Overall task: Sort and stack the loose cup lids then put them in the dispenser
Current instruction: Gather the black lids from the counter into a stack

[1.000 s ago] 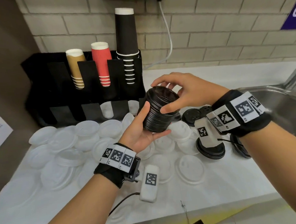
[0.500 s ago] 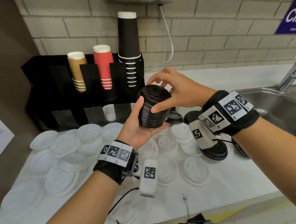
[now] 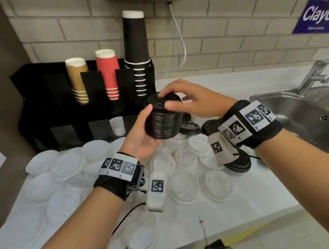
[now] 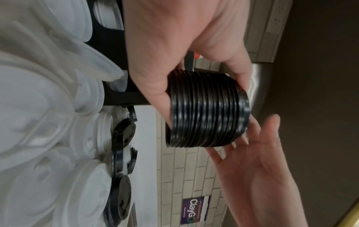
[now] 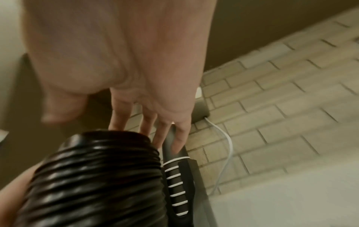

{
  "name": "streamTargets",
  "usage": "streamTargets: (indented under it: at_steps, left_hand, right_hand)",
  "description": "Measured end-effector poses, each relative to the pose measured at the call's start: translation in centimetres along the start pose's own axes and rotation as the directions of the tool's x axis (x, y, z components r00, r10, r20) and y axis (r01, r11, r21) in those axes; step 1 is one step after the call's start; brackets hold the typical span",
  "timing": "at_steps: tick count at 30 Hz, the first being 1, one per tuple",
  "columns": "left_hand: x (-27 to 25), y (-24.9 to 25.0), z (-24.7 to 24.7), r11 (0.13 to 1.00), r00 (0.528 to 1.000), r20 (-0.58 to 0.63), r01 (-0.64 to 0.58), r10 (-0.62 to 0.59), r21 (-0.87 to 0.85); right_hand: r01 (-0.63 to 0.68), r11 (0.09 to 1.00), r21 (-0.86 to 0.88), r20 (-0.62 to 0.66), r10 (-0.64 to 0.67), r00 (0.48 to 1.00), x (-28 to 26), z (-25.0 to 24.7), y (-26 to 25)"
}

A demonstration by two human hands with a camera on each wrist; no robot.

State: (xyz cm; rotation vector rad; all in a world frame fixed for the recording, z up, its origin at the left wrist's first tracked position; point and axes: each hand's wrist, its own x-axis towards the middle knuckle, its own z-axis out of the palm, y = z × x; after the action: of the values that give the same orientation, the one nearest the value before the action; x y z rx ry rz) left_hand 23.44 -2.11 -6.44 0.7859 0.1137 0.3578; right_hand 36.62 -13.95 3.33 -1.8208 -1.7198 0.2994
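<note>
Black lids in a tall stack [image 3: 163, 120] sit cupped in the left hand [image 3: 141, 137], thumb and fingers curled round its ribbed side, held above the worktop [image 3: 243, 200] just in front of the black dispenser [image 3: 41, 105]. Right hand [image 3: 195, 99] rests on the stack's top, its fingers [image 5: 147, 121] straight and spread over the upper lid. Loose white lids [image 3: 183, 187] lie scattered below, and a few black lids [image 3: 238, 164] sit near the sink [image 3: 304, 110]
</note>
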Motion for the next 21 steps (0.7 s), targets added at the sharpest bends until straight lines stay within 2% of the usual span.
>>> streamTargets:
  at_steps: [1, 3, 4, 5, 6, 8, 10, 12, 15, 18, 21]
  left_hand:
    - [0.1, 0.1, -0.1, 1.000, 1.000, 0.010, -0.009, 0.009, -0.012]
    - [0.3, 0.3, -0.5, 0.999, 1.000, 0.007, -0.022, 0.022, -0.032]
    - [0.5, 0.4, -0.7, 0.999, 1.000, -0.004, -0.029, 0.029, -0.040]
    - [0.6, 0.5, -0.8, 0.998, 0.999, -0.008, -0.037, 0.036, -0.050]
    - [0.6, 0.6, -1.0, 0.998, 0.999, -0.005, -0.045, 0.044, -0.055]
    - [0.8, 0.6, -1.0, 0.997, 0.998, 0.011, -0.061, 0.062, -0.050]
    - [1.0, 0.7, -1.0, 0.996, 0.997, 0.015, -0.071, 0.072, -0.048]
    - [1.2, 0.7, -1.0, 0.995, 0.997, 0.006, -0.076, 0.077, -0.060]
    - [1.5, 0.8, -0.9, 0.994, 0.996, 0.009, -0.084, 0.084, -0.067]
    - [1.7, 0.8, -0.7, 0.995, 0.996, 0.009, -0.084, 0.085, -0.049]
    - [1.9, 0.4, -0.7, 0.995, 0.994, -0.060, -0.095, 0.092, -0.042]
  right_hand:
    - [-0.019, 0.997, 0.078, -0.069, 0.025, 0.997, 0.2, -0.3, 0.4]
    - [-0.138, 0.977, 0.164, -0.179, 0.167, 0.970, 0.9, -1.0, 2.0]
    - [-0.244, 0.961, 0.133, -0.153, 0.263, 0.952, 1.3, -1.2, 3.0]
    - [-0.365, 0.931, 0.023, -0.068, 0.365, 0.928, 1.7, -1.3, 4.2]
    - [-0.463, 0.872, -0.156, 0.050, 0.475, 0.878, 2.1, -1.0, 5.5]
    - [-0.503, 0.738, -0.450, 0.232, 0.641, 0.732, 2.4, 0.1, 7.7]
    - [-0.508, 0.704, -0.496, 0.302, 0.689, 0.659, 2.6, 1.5, 9.2]
    - [-0.503, 0.676, -0.539, 0.288, 0.709, 0.644, 2.9, 2.6, 10.6]
    - [-0.410, 0.619, -0.670, 0.265, 0.715, 0.647, 3.3, 3.5, 12.0]
    - [-0.417, 0.663, -0.622, 0.321, 0.702, 0.636, 3.8, 3.5, 12.5]
    - [-0.479, 0.734, -0.481, 0.328, 0.658, 0.678, 4.2, 1.8, 11.9]
